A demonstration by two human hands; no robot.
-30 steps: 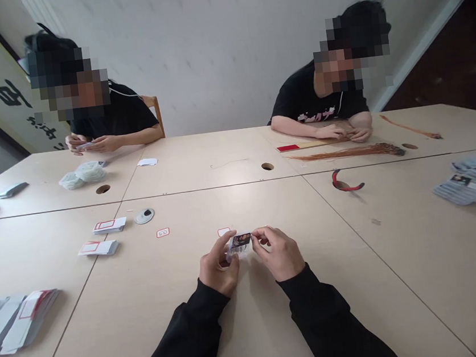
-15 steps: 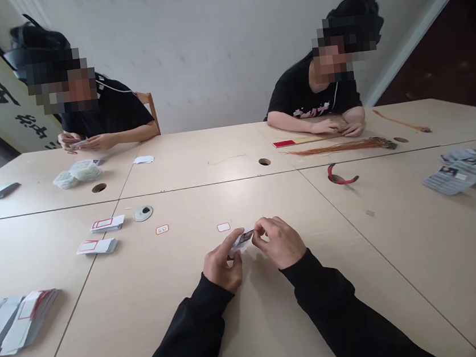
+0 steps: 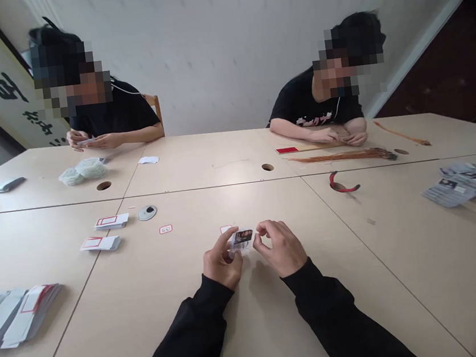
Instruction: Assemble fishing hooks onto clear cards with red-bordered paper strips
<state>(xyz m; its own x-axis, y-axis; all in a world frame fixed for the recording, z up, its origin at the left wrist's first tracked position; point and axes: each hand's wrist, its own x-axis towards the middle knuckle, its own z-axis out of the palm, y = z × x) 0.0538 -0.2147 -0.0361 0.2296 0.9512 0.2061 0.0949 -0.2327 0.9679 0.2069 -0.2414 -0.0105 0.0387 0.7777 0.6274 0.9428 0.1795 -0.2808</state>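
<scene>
Over a pale wooden table, our left hand pinches a small clear packet bearing a dark picture; our right hand curls at its right edge, pinching or not we cannot tell. Beyond lies a red-bordered label; farthest, two co-workers sit.

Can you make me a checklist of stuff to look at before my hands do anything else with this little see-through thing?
1. Left hand has hold of the small clear packet: ok.
2. Right hand touching the packet's edge: cannot tell; its fingertips are very close.
3. Packet sealed or open: cannot tell, too small.
4. Red-edged label beyond the packet fully in view: not ok, the left hand hides part.
5. Red curved tool apart from both hands: ok.
</scene>
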